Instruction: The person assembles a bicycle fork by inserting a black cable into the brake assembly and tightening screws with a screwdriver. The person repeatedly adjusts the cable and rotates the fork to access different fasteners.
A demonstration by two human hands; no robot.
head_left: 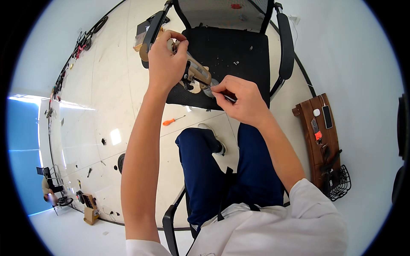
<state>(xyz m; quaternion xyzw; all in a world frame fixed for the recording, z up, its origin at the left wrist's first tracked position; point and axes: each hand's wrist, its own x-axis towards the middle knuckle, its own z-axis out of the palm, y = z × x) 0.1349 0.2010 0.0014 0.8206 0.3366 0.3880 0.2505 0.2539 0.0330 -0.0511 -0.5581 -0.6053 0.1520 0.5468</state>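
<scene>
A tan, tube-shaped metal part (199, 71) with black fittings lies slanting across the black chair seat (239, 55). At its lower right end sits a rounded grey piece (208, 91), partly hidden by fingers. My left hand (167, 62) is closed around the upper left end of the tan part, thumb and forefinger bent together over it. My right hand (242, 100) pinches a thin metal tool (231, 99) beside the grey piece. The tool's tip is hidden, so its kind cannot be made out. Small loose hardware (236, 63) rests on the seat.
An orange-handled screwdriver (169, 122) lies on the tiled floor left of my legs. Chair armrests (285, 47) flank the seat. A brown wooden bench (311, 141) at right carries a phone (327, 117) and small items, with a black wire basket (340, 183) by it.
</scene>
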